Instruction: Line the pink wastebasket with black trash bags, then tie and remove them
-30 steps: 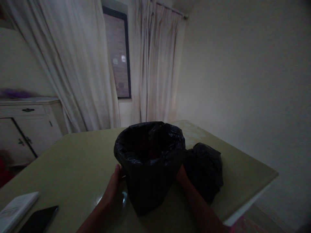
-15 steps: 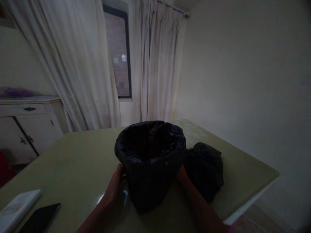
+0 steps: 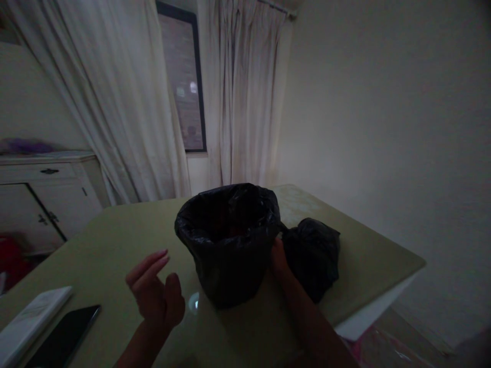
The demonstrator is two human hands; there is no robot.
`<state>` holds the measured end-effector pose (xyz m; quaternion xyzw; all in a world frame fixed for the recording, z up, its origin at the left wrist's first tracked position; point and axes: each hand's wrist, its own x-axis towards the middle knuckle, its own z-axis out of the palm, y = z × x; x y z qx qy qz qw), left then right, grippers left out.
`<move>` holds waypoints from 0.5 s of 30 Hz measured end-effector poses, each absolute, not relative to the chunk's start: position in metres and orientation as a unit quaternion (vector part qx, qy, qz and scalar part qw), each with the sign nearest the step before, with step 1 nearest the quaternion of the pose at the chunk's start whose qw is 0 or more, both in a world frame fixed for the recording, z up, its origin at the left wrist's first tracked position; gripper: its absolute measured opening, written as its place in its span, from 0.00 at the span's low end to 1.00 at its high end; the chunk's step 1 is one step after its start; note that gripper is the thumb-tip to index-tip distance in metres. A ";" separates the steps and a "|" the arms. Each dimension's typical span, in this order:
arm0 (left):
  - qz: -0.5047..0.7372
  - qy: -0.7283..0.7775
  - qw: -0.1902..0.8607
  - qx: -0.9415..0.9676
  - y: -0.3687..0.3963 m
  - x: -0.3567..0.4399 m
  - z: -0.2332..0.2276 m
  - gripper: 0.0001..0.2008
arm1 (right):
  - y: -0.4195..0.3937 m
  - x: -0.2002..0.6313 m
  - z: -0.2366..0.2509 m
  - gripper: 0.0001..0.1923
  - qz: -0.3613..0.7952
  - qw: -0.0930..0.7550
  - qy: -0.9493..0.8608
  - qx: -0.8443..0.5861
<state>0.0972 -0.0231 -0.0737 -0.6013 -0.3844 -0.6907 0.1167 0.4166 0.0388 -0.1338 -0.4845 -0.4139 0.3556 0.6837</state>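
A small bin lined with a black plastic bag (image 3: 230, 240) stands on the pale green table (image 3: 115, 240). My right hand (image 3: 278, 258) rests against the bin's right side, fingers hidden behind the liner. My left hand (image 3: 155, 294) hovers open above the table to the left of the bin, fingers apart and holding nothing. A second crumpled black bag (image 3: 312, 253) lies on the table just right of the bin, close to my right hand.
A dark phone (image 3: 63, 337) and a white booklet (image 3: 32, 319) lie at the table's near left. A white cabinet (image 3: 46, 197) stands at the left wall. White curtains (image 3: 126, 102) and a window are behind the table, and its right edge drops off near the wall.
My left hand has let go of the bin's left side and moved away to the left, opening above the table. The right hand stays at the bin.
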 end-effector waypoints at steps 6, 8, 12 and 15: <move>-0.443 -0.323 0.073 -0.833 -0.057 0.136 0.032 0.24 | 0.032 0.417 -0.128 0.20 0.420 0.738 -0.335 -0.408; -0.378 -0.339 0.015 -0.861 -0.050 0.145 0.053 0.17 | 0.031 0.417 -0.125 0.18 0.423 0.745 -0.326 -0.399; -0.393 -0.336 -0.072 -0.853 -0.034 0.149 0.081 0.13 | 0.034 0.420 -0.127 0.15 0.429 0.763 -0.303 -0.377; -0.458 -0.354 -0.114 -0.807 -0.026 0.149 0.103 0.14 | 0.039 0.422 -0.131 0.18 0.461 0.768 -0.271 -0.352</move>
